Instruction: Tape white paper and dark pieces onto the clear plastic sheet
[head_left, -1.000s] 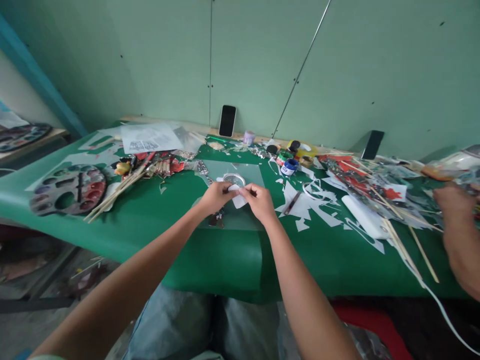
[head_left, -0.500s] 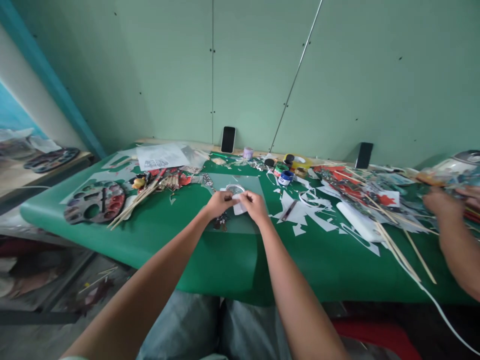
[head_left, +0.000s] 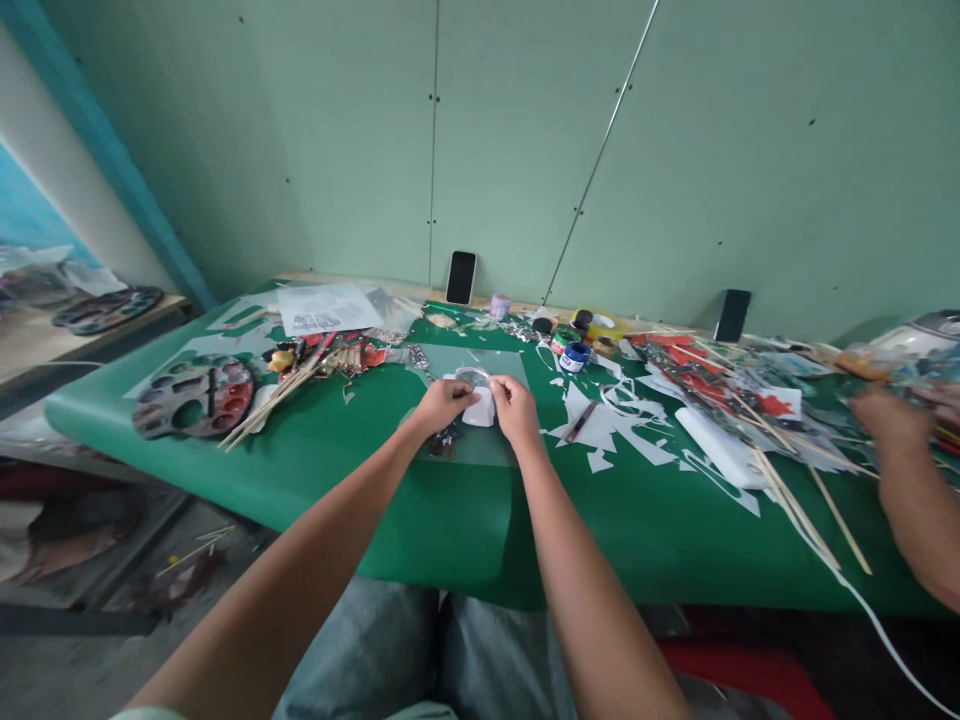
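Note:
A small white cutout, paper or thin plastic, is held over the mat between my two hands. My left hand pinches its left edge. The fingers of my right hand are closed at its upper right edge. Just beyond the fingertips shows a pale ring-shaped outline; whether it belongs to the cutout I cannot tell. Under both hands lies a translucent sheet on the green table cover. Small dark bits lie beside my left hand, partly hidden by it.
To the left are a paint palette and a bundle of thin sticks. Paint jars, white scraps and a white roll lie right. A phone leans on the wall. Another person's hand works far right.
My hands have drawn slightly apart, the right one shifting off the middle of the white cutout toward its right edge. More of the cutout now shows. The view has shifted slightly.

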